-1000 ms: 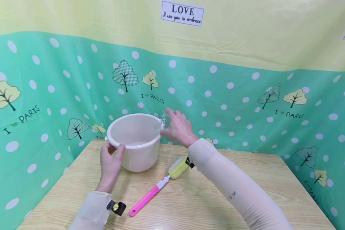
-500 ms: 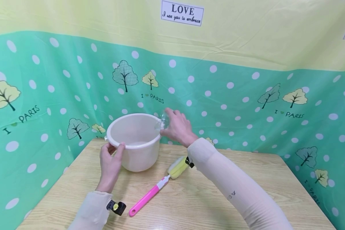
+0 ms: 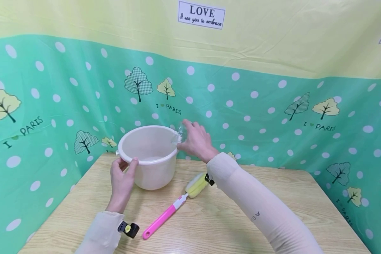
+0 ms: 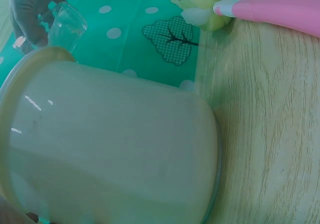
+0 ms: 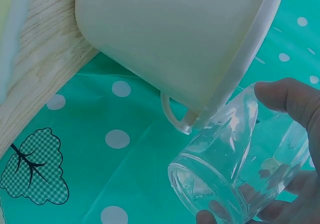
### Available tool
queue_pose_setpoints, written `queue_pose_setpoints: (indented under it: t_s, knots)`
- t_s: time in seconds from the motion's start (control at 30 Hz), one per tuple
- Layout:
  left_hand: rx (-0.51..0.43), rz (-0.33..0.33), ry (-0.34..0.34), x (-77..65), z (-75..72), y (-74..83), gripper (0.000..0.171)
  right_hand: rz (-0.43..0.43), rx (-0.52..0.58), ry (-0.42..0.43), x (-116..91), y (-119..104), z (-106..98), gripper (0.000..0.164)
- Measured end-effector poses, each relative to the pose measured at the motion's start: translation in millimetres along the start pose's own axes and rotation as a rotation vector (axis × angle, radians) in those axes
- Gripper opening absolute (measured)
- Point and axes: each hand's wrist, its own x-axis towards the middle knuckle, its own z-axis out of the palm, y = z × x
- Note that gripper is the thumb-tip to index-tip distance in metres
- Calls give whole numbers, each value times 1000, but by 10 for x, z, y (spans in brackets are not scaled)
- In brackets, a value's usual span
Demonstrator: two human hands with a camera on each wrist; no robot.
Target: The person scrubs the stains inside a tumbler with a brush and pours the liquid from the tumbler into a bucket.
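A white plastic bucket stands on the wooden table. My left hand grips its near left rim, thumb on top and fingers against the outside. At the far right of the rim, my right hand holds a clear drinking glass between thumb and fingers. In the right wrist view the glass is tilted, overlaps the bucket's rim, and has wet-looking streaks on its walls. A bottle brush with a pink handle and a yellow-and-white sponge head lies in front of the bucket, untouched.
The wooden table reaches back to a green and yellow printed curtain, which hangs close behind the bucket and down both sides. A small white loop sticks out below the bucket's rim.
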Motion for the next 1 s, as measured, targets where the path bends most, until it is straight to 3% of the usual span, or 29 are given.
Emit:
queue_pose_setpoints:
  t_s: [1.0]
  knots:
    - [-11, 9, -8, -5, -6, 23, 70, 0, -17, -5, 9, -27, -11, 91]
